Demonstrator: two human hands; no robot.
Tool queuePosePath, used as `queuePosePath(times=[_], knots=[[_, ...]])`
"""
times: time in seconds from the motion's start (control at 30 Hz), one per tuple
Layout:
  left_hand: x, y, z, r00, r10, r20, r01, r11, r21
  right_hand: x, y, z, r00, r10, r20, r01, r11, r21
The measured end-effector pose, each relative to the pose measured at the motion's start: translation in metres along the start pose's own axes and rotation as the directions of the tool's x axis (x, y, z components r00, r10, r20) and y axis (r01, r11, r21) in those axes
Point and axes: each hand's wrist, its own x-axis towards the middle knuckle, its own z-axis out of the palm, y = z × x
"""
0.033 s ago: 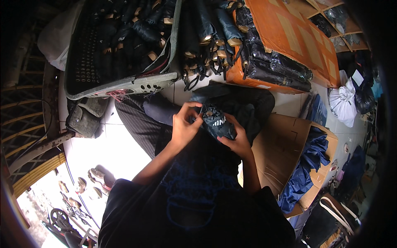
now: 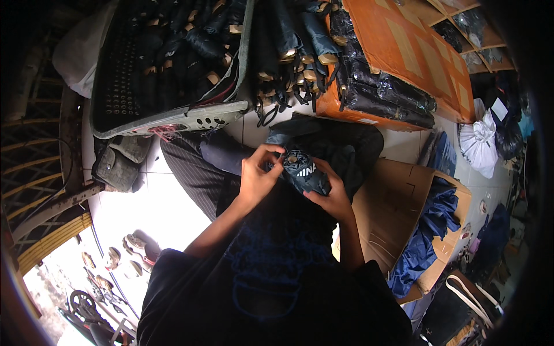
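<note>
A dark navy folded umbrella (image 2: 306,177) with pale printing on its side is held over my lap, its gathered end tilted up toward me. Around its right side wraps my right hand (image 2: 333,195), with the thumb on the near side. My left hand (image 2: 261,173) is closed in a pinch at the umbrella's upper left edge. Between those fingertips is a thin dark bit of it, too small to tell whether strap or cloth. Dark cloth (image 2: 294,128) lies across my crossed legs just beyond the umbrella.
A grey-green plastic basket (image 2: 173,122) full of dark folded umbrellas stands at the far left. More umbrellas (image 2: 309,75) with wooden-looking ends lie beside it. Far right is an orange carton (image 2: 415,52) with dark wrapped packs; nearer, an open cardboard box (image 2: 392,196) holds blue cloth (image 2: 424,242).
The umbrella has turned very slightly in my hands, and the left fingertips have shifted a little at its edge. The rest looks the same.
</note>
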Motion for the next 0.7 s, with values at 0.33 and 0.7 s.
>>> queuePosePath(times=[0.33, 0.7], knots=[[-0.009, 0.006, 0.009, 0.97, 0.136, -0.203, -0.132, 0.991, 0.037, 0.002, -0.004, 0.001, 0.996, -0.085, -0.019, 0.08, 0.981, -0.177], [-0.014, 0.009, 0.01, 0.921, 0.276, -0.275, -0.252, 0.96, 0.118, 0.004, -0.003, 0.014, 0.971, -0.186, -0.148, 0.128, 0.934, -0.333]])
